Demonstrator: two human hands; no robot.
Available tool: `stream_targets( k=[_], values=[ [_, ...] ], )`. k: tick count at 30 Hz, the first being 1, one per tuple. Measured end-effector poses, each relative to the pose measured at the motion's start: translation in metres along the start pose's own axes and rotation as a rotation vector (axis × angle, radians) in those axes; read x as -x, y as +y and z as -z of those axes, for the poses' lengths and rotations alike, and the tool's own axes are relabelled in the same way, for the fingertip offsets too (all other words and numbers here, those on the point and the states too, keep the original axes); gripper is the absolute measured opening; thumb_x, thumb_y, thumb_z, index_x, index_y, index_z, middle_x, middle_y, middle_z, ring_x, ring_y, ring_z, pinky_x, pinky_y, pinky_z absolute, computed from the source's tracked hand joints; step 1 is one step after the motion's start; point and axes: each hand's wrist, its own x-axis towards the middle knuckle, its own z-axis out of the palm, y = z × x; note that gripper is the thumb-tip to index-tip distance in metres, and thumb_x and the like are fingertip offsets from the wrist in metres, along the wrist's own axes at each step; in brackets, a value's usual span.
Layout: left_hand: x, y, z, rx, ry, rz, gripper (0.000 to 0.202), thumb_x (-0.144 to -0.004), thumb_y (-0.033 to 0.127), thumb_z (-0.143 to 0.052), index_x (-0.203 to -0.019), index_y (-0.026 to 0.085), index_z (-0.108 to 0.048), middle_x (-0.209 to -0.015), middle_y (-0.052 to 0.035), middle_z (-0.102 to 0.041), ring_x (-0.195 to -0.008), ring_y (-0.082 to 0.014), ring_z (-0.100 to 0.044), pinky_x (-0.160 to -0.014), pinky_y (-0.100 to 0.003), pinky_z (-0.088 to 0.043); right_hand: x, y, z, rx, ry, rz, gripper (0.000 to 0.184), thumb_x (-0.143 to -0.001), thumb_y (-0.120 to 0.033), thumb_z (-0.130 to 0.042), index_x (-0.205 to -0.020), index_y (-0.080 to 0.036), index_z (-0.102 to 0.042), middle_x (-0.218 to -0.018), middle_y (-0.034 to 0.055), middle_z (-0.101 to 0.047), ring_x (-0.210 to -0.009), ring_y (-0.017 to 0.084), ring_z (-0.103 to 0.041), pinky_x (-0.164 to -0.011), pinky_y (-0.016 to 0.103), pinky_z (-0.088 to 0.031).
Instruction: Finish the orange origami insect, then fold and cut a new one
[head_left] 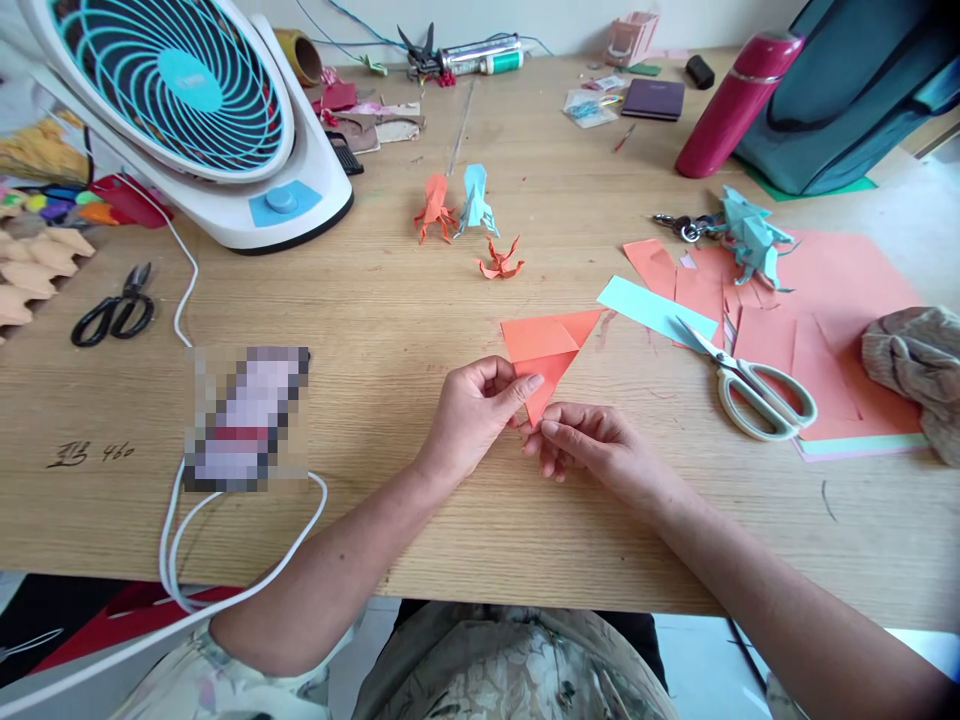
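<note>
Between my hands is a folded piece of orange paper (pixel 544 345), roughly triangular, its point turned toward me and a crease across its upper part. My left hand (pixel 480 405) grips its left side, thumb on top and fingers curled beneath. At the lower tip, my right hand (pixel 585 440) pinches the paper between thumb and forefinger. Beyond them stand folded paper figures: an orange octopus-like one (pixel 435 208), a light blue one (pixel 475 200) and a small orange one with curled legs (pixel 501 260). A light blue paper strip (pixel 656 310) lies right of the held paper.
White-handled scissors (pixel 757 390) rest on orange sheets (pixel 847 280) at right, near a teal paper figure (pixel 754 240). Leftward are a phone (pixel 247 420) with a white cable, black scissors (pixel 116 310) and a fan (pixel 195 110). A red bottle (pixel 739 105) stands back right.
</note>
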Motion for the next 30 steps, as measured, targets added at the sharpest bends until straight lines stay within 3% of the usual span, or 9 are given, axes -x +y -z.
stream_targets(
  k=[24,30],
  values=[
    [0.0,-0.0052,-0.0027,-0.027,-0.001,-0.044,0.037,-0.075,0.042,-0.081,-0.067,0.017,-0.056,-0.059,0.0053,-0.054,-0.049,-0.0083,-0.054,-0.048,-0.021,-0.044,-0.0009,0.0007,-0.0016,-0.013,0.016,0.008,0.043,-0.081,-0.059,-0.072,-0.08,-0.017,-0.069,-0.074,0.0039,-0.071,-0.057,0.01,-0.061,-0.052,0.022,-0.047],
    [0.0005,-0.0048,-0.0039,-0.073,0.025,-0.056,0.037,-0.075,0.043,-0.08,-0.065,0.018,-0.055,-0.058,0.0048,-0.052,-0.051,-0.009,-0.051,-0.049,-0.022,-0.044,-0.0014,-0.0009,-0.0033,0.021,0.041,0.009,0.044,-0.077,-0.059,-0.076,-0.072,-0.017,-0.067,-0.066,0.001,-0.066,-0.054,0.009,-0.059,-0.05,0.021,-0.046]
  ],
)
